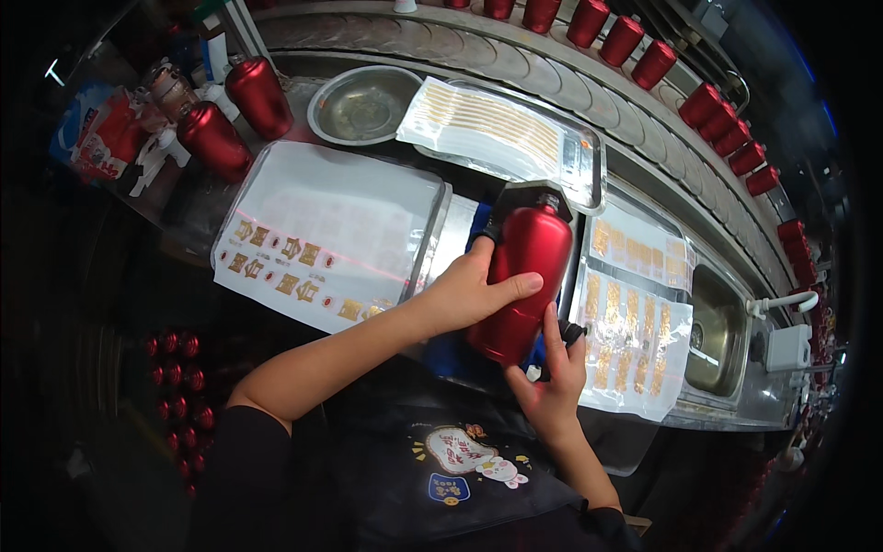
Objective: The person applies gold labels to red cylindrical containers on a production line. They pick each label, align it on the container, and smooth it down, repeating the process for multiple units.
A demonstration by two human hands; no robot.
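Well, mid-frame, I see the red bottle point(533, 253), left hand point(464, 290) clasping it, right hand point(556, 377) spread against its lower end (glossy, probably slick); a loosened left thumb could let it slip.

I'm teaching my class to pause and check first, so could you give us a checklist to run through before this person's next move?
1. Left hand holding the red bottle: ok, thumb across its side.
2. Right hand touching that bottle: ok, near its base.
3. Bottle clear of the round metal bowl: ok, they are apart.
4. Gold-striped sheet wholly inside its metal tray: not ok, its left end overhangs the rim.
5. Bottle neck uncapped: cannot tell, too small and dark.
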